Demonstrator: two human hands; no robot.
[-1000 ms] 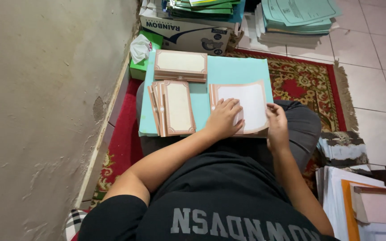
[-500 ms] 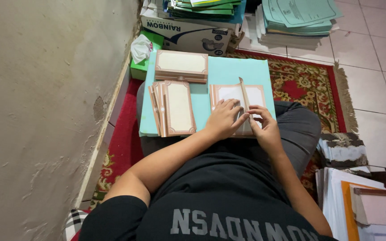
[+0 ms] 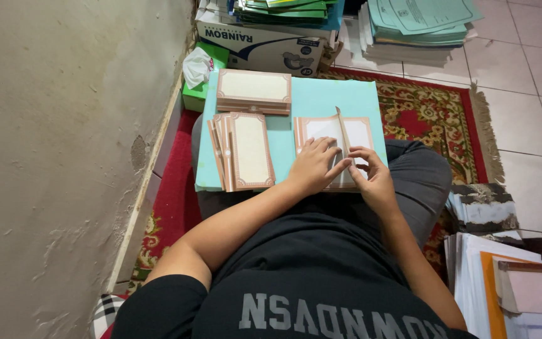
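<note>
A cream card with a brown ornate border lies on a light blue board across my lap, its middle raised into an upright fold. My left hand presses flat on the card's left half. My right hand pinches the card's raised sheet near its lower edge. To the left lies a fanned pile of the same cards. Behind that pile rests a neat stack of cards.
A plastered wall runs along the left. A green tissue box, a cardboard box and stacks of green paper sit ahead. A red patterned rug covers the tiled floor. More paper piles lie at right.
The card lay flat under both hands a second ago. Since then my right hand has moved left onto it and its middle has been lifted into an upright fold.
</note>
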